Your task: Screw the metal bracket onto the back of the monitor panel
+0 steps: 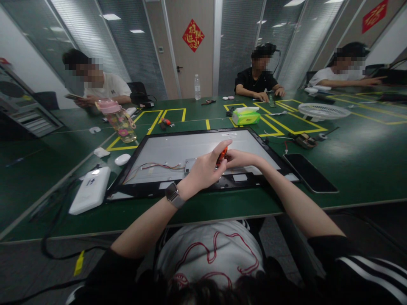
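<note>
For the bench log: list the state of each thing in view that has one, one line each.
display panel, lying flat, back up, wires exposed
orange tool, held over the display panel
left hand, shut on the orange tool
right hand, shut on the orange tool
phone, flat, screen dark
water bottle, upright, capped
tissue box, open, tissue sticking out
pink bottle, lid on

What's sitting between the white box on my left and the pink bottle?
In the head view, a small white oval object lies between the white box and the pink bottle, apart from both.
</note>
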Demonstrator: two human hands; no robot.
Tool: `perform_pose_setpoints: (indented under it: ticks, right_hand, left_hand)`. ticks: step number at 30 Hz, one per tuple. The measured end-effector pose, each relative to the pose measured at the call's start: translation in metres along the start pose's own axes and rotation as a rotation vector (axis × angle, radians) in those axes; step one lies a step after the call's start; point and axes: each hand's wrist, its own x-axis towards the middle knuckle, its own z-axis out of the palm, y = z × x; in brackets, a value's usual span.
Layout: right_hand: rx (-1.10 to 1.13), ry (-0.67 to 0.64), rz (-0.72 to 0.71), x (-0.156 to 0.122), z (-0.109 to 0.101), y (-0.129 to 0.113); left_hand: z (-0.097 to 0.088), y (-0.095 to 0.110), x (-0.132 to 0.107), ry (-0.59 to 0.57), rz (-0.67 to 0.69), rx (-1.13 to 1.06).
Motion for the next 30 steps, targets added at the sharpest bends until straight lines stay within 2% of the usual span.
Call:
perform_pose_setpoints:
  ticks: [22,30]
  right_hand:
    - [0.028,0.024,0.068,-0.003,-0.003,-0.015]
    - [0.013,0.028,0.061,-0.002,-0.002,-0.011]
  left_hand:
    - [0.0,0.002,0.001,0.01,0.029,0.004]
    - [0.0,0.001,0.0,0.007,0.008,-0.017]
